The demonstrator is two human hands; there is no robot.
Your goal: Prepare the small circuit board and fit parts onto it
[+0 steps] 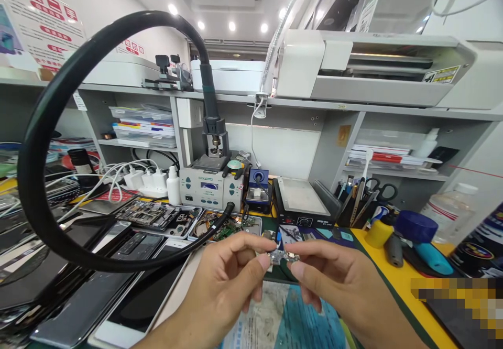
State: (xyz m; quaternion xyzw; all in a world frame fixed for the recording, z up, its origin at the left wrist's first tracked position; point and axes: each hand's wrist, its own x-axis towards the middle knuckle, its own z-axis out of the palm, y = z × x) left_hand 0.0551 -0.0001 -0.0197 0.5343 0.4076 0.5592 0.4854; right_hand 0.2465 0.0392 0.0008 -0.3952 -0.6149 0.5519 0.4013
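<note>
A circuit board (pixel 278 257) is held at the near centre between the left hand (pixel 231 281) and the right hand (pixel 338 275), with a printed sheet (pixel 271 312) below and between them. Phones (pixel 100 281) lie to the left of the left hand. Farther back stands a rework station (pixel 202 184), a squeeze bottle (pixel 173 186) just left of it and a hot plate (pixel 301 196) to its right; its hose (pixel 33 144) loops out left above the phones. Right of the hot plate, scissors (pixel 382 190) stand in a tool holder (pixel 345 207). Behind, a printer (pixel 389 88) rests on the right part of the shelf (pixel 298 103).
</note>
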